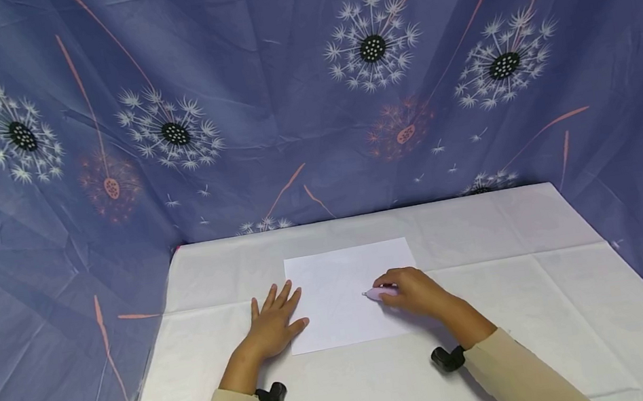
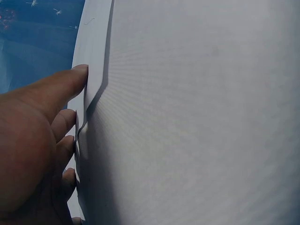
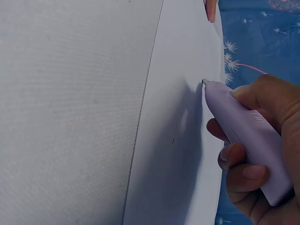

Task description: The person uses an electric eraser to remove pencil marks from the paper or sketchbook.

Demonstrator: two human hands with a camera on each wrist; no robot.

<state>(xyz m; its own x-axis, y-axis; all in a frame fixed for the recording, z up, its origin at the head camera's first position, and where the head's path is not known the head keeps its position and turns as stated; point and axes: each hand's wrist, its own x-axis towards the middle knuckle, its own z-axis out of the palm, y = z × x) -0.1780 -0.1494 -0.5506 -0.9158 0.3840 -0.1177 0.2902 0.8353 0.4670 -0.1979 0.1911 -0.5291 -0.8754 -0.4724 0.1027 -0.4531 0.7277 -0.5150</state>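
A sheet of white paper (image 1: 335, 294) lies flat on the white-covered table. My left hand (image 1: 271, 327) rests at the paper's left edge with its fingers spread and straight; in the left wrist view the thumb (image 2: 75, 79) touches the sheet. In my right hand (image 1: 411, 290) I grip a thick lilac pen-shaped tool (image 3: 246, 136) with a small metal tip. The tip points left over the right half of the paper. Whether it touches the sheet, I cannot tell. A small dark mark (image 3: 172, 141) shows on the paper in the right wrist view.
A white cloth (image 1: 516, 310) with fold creases covers the table. Blue fabric with dandelion prints (image 1: 282, 96) hangs behind and at both sides. Each wrist wears a small black camera, the left one (image 1: 272, 396) and the right one (image 1: 447, 359) both just above the table.
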